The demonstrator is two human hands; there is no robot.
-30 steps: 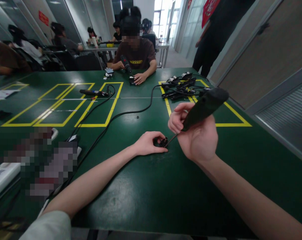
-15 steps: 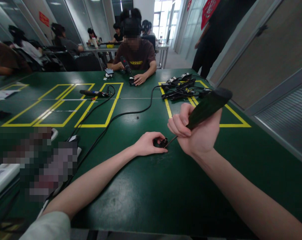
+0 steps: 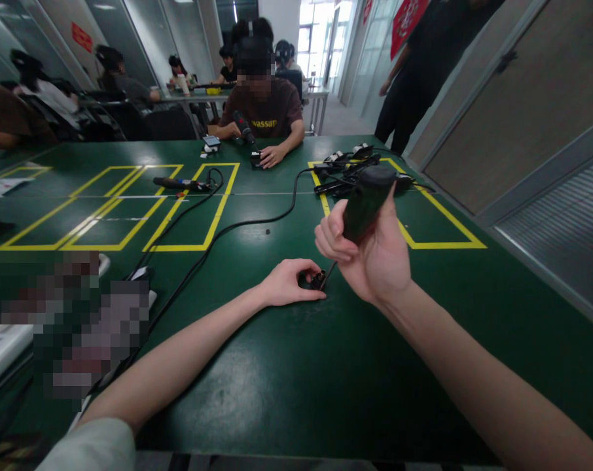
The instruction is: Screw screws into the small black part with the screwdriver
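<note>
Right hand (image 3: 375, 261) is closed around the handle of a black electric screwdriver (image 3: 364, 203), fingers wrapped on the lower part of the body, thumb side toward the camera. The tool is a thick, dark, roughly cylindrical barrel, matte, widest at its rounded top end, which points up and away from the wearer. It stands tilted, with the top leaning to the right. A thin metal bit (image 3: 327, 275) runs from below the fist down and to the left, and its tip meets a small black part (image 3: 318, 280).

Left hand (image 3: 289, 282) rests on the green table (image 3: 287, 392), thumb and fingers pinched narrowly about that small black part, holding it against the surface. The part is dark and compact; finer detail cannot be made out. It lies near the middle of the table, just in front of the wearer, between the two hands.

A black cable (image 3: 237, 226) runs across the table toward the far side. Yellow tape rectangles (image 3: 129, 216) mark the surface. A cluster of black tools and leads (image 3: 348, 171) lies within the right-hand rectangle. Opposite sits a person in a brown shirt (image 3: 267, 114), with a second screwdriver (image 3: 176, 184) lying to the left
</note>
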